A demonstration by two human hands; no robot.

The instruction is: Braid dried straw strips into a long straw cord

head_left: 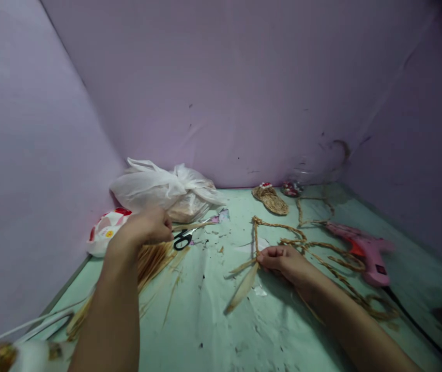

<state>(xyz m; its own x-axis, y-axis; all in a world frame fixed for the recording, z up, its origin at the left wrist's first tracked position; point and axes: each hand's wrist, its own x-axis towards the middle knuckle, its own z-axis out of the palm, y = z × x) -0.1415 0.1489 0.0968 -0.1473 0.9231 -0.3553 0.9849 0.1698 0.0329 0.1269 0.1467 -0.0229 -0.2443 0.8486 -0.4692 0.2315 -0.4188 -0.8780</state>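
My right hand (283,263) pinches a braided straw cord (256,237) near its unbraided end. Loose flat strands (243,291) fan out from the pinch toward the lower left. The rest of the cord loops across the table behind and right of this hand. My left hand (153,226) is above a bundle of dry straw strips (153,263), its fingers curled closed; whatever is in them is hidden. Just right of it lie black-handled scissors (182,241).
A tied white plastic bag (151,186) and a red-and-white packet (106,232) stand at the left. A woven sole (271,200) and a small bag of beads (292,188) lie at the back. A pink glue gun (371,256) with a black cable rests at the right.
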